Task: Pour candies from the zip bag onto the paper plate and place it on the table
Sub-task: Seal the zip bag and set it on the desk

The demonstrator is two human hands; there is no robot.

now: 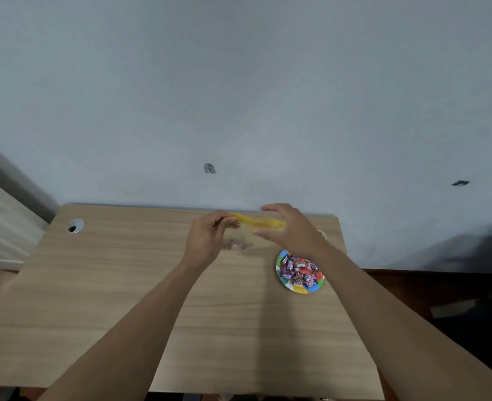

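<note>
A clear zip bag (240, 240) with a yellow zip strip hangs above the far middle of the wooden table (123, 285). My left hand (207, 238) pinches the left end of the strip. My right hand (289, 227) holds the right end, with its fingers spread. A small pinkish shape shows in the bag's bottom, too blurred to name. A colourful paper plate (305, 289) lies on the table under my right wrist, heaped with wrapped candies (298, 270) in purple, red and brown.
A cable hole (75, 226) sits at the table's far left corner. A grey wall rises right behind the table. White furniture stands to the left, and dark floor lies to the right.
</note>
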